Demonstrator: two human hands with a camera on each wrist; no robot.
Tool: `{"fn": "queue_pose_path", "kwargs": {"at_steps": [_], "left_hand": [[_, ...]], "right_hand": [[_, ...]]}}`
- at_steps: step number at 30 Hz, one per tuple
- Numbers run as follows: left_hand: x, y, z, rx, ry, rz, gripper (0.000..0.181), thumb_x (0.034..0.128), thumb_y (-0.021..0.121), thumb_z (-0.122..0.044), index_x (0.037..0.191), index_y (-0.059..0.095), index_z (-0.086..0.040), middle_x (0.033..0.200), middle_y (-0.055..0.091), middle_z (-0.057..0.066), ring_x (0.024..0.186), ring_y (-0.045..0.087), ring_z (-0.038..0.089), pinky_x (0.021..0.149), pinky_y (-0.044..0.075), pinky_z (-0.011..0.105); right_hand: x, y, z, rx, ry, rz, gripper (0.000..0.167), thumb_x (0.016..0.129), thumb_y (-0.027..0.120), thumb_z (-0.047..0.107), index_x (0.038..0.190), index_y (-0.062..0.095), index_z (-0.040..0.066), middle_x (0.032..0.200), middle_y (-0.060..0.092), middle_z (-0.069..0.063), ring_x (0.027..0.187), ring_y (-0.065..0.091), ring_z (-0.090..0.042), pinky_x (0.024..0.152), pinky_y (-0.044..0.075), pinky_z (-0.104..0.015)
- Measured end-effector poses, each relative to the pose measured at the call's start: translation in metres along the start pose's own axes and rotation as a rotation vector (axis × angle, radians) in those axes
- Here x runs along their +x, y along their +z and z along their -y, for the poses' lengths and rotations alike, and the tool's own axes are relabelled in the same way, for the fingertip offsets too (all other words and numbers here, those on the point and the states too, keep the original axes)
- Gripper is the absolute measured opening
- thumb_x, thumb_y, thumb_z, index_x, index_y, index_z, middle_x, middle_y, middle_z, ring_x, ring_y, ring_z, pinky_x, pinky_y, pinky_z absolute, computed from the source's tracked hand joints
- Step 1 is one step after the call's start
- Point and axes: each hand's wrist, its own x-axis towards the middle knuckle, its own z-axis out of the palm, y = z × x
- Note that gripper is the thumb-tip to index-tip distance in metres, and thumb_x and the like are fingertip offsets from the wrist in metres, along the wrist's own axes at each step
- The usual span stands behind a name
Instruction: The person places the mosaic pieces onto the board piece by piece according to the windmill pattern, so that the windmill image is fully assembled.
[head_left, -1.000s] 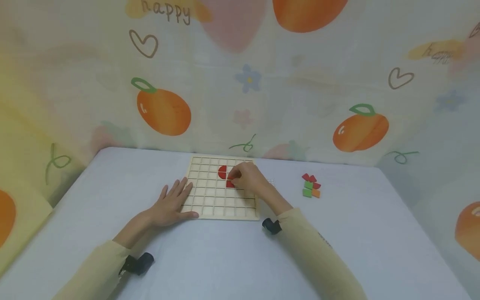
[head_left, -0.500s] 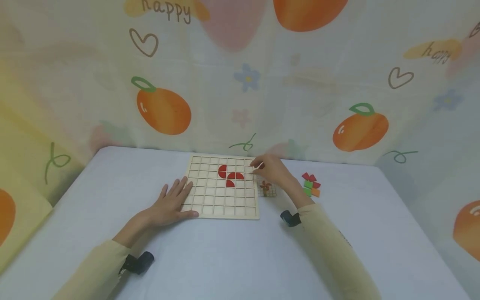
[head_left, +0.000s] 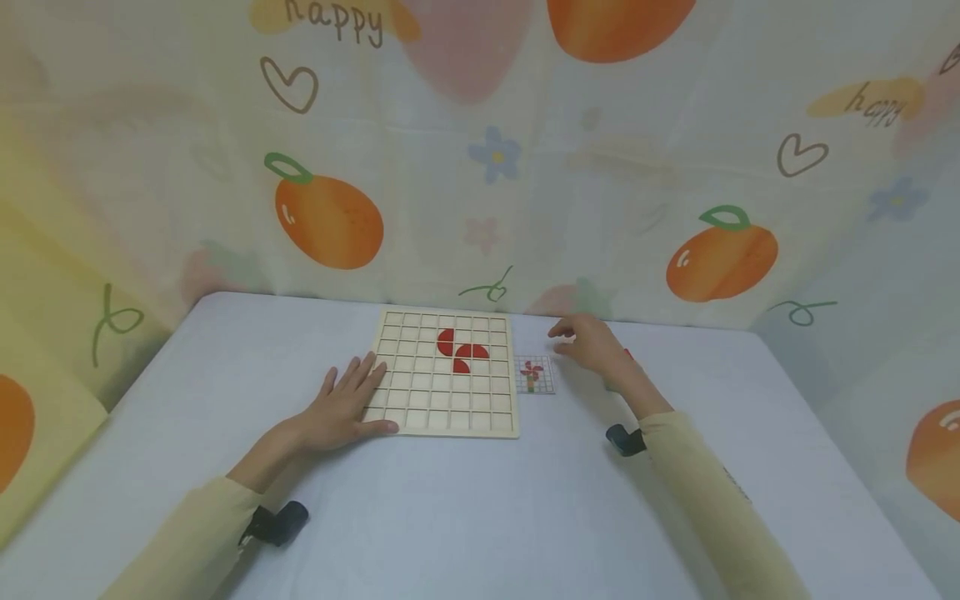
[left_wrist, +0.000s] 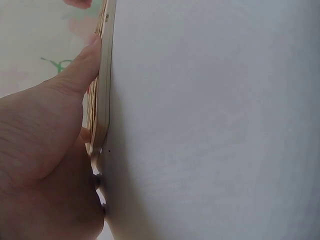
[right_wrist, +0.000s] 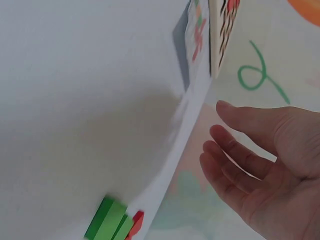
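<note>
My left hand (head_left: 337, 412) lies with fingers spread along the left edge of a wooden grid board (head_left: 420, 408), its thumb at the near left corner. In the left wrist view the thumb (left_wrist: 82, 67) rests on the board's edge. Several red quarter-circle tiles (head_left: 462, 366) sit in the board's upper middle cells. To the right of the card, my right hand (head_left: 592, 343) hovers over the table, fingers loosely bent and holding nothing. Green tiles (right_wrist: 107, 220) and a red tile (right_wrist: 135, 225) lie below it in the right wrist view; the head view mostly hides them behind the hand and wrist.
A small pattern card (head_left: 534, 375) with a red pinwheel flower printed on a grid lies against the board's right edge. White cloth (head_left: 450, 517) covers the table. A fruit-printed curtain (head_left: 480, 250) stands behind the far edge.
My right hand has let go of a red tile on the board and moved right, past the card, toward the loose tiles. The card is now uncovered. My left hand stays put.
</note>
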Motion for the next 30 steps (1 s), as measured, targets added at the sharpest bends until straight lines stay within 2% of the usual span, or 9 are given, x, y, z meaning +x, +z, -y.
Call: {"fn": "queue_pose_path", "kwargs": {"at_steps": [10,14,17,20,23,25,30], "left_hand": [[-0.001,0.001,0.001,-0.003,-0.003,0.001,0.099,0.0891,0.066,-0.050,0.153,0.016,0.007,0.160,0.003,0.028,0.146,-0.002,0.048,0.112,-0.006,0.064],[-0.001,0.001,0.002,-0.003,0.000,-0.001,0.099,0.0892,0.066,-0.050,0.153,0.016,0.006,0.161,0.003,0.027,0.146,-0.002,0.047,0.113,-0.006,0.064],[-0.001,0.001,0.001,0.003,0.005,-0.001,0.099,0.0895,0.065,-0.051,0.153,0.016,0.006,0.161,0.003,0.027,0.147,-0.002,0.047,0.113,-0.006,0.064],[-0.001,0.000,0.000,-0.005,0.002,0.001,0.099,0.0892,0.066,-0.050,0.153,0.016,0.007,0.160,0.003,0.027,0.146,-0.001,0.047,0.112,-0.006,0.064],[-0.002,-0.002,-0.001,-0.006,-0.001,-0.003,0.099,0.0887,0.067,-0.050,0.153,0.017,0.007,0.160,0.004,0.028,0.146,-0.001,0.048,0.112,-0.005,0.065],[-0.002,-0.002,-0.002,-0.006,-0.001,-0.005,0.099,0.0885,0.067,-0.051,0.153,0.017,0.007,0.160,0.004,0.028,0.146,0.000,0.048,0.112,-0.005,0.065],[-0.001,-0.001,-0.002,-0.011,0.003,-0.006,0.099,0.0886,0.067,-0.050,0.153,0.017,0.006,0.160,0.004,0.027,0.146,-0.001,0.047,0.112,-0.005,0.065]], "right_hand": [[-0.011,-0.013,-0.051,0.055,0.090,0.008,0.029,0.092,0.064,0.004,0.120,0.066,-0.004,0.126,0.061,-0.024,0.117,0.054,-0.042,0.099,0.044,-0.054],[-0.018,-0.018,-0.068,0.052,0.134,0.014,0.029,0.092,0.063,0.004,0.120,0.066,-0.004,0.124,0.061,-0.027,0.117,0.054,-0.043,0.097,0.046,-0.054],[-0.024,-0.020,-0.078,0.071,0.180,0.019,0.028,0.092,0.064,0.003,0.118,0.066,-0.005,0.121,0.062,-0.027,0.110,0.057,-0.040,0.089,0.051,-0.048],[-0.026,-0.020,-0.084,0.085,0.200,0.033,0.025,0.092,0.065,0.004,0.115,0.067,-0.005,0.111,0.065,-0.024,0.092,0.061,-0.032,0.075,0.055,-0.036],[-0.026,-0.018,-0.086,0.085,0.205,0.041,0.023,0.092,0.065,0.004,0.113,0.068,-0.005,0.104,0.067,-0.021,0.079,0.059,-0.025,0.064,0.052,-0.027],[-0.026,-0.017,-0.086,0.072,0.204,0.036,0.023,0.093,0.064,0.004,0.113,0.068,-0.005,0.104,0.067,-0.020,0.079,0.059,-0.024,0.063,0.051,-0.025],[-0.023,-0.018,-0.083,0.068,0.225,0.047,0.024,0.092,0.063,0.002,0.115,0.067,-0.006,0.110,0.065,-0.025,0.091,0.059,-0.031,0.067,0.053,-0.029]]}}
